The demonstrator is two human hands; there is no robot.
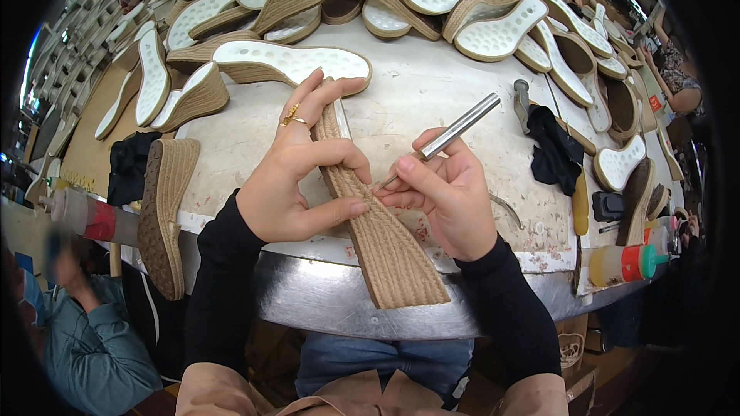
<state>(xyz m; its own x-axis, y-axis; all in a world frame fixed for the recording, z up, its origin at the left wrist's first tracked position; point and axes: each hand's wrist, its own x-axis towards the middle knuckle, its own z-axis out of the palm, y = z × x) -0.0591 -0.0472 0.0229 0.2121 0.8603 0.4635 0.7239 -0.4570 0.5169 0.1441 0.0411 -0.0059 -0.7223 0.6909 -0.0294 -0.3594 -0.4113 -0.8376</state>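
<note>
A wedge shoe sole [397,250] wrapped in tan braided rope is tilted on its side at the table's near edge, its thick heel end toward me. My left hand [297,162], with a gold ring on one finger, grips the sole from the left, thumb and fingers pressed on the braid. In my right hand [447,192] is a slim tool with a shiny metal handle [462,125], held like a pen. The tool's thin tip meets the braided side close to my left fingertips; the exact contact is partly hidden by my fingers.
Many wedge soles with white dimpled insoles [293,62] are piled along the far side. A hammer [523,100] and black cloth [553,150] lie at right, near a yellow bottle with a green cap [624,264]. Another sole [166,216] stands at left, beside a person in teal [96,339].
</note>
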